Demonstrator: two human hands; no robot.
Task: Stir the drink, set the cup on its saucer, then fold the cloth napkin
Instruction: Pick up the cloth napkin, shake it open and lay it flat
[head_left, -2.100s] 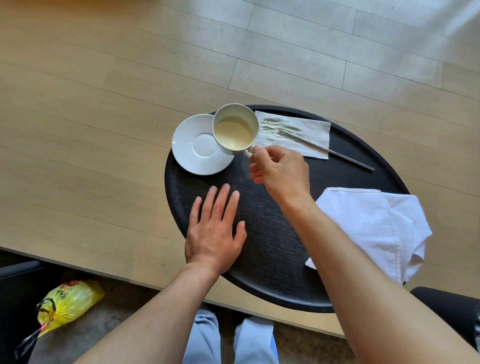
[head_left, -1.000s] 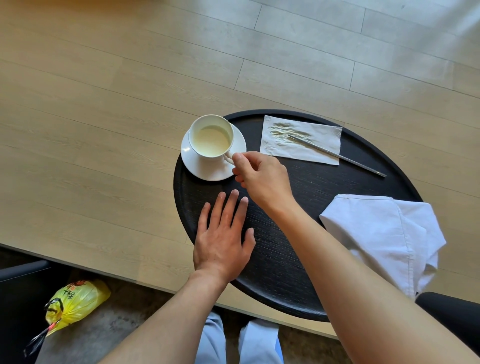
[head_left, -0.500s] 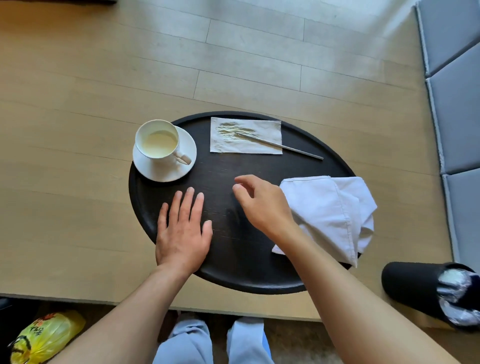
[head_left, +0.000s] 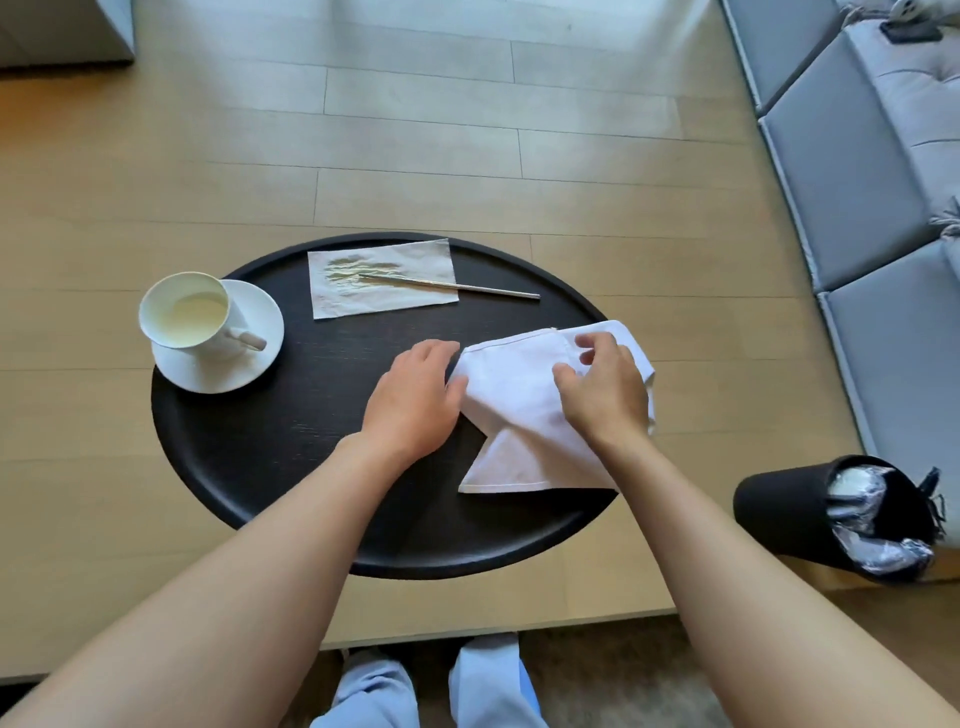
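A white cup (head_left: 184, 317) of pale drink stands on its white saucer (head_left: 223, 371) at the left edge of the round black tray (head_left: 249, 447). A metal stirrer (head_left: 452, 286) lies across a stained paper napkin (head_left: 382, 283) at the tray's far side. The white cloth napkin (head_left: 519, 410), rumpled, lies on the tray's right part. My left hand (head_left: 415, 400) pinches the cloth's left edge. My right hand (head_left: 602, 392) rests on the cloth's right part with fingers curled into the fabric.
The tray sits on a pale wooden table (head_left: 363, 166). A black bin (head_left: 810, 514) with crumpled wrappers stands off the table's right corner. A grey sofa (head_left: 872, 171) runs along the right. My light trousers (head_left: 431, 686) show below the table edge.
My right hand released the cup's handle after the cup came down on the saucer, then moved right onto the cloth. My left hand left the tray surface and took the cloth's left edge.
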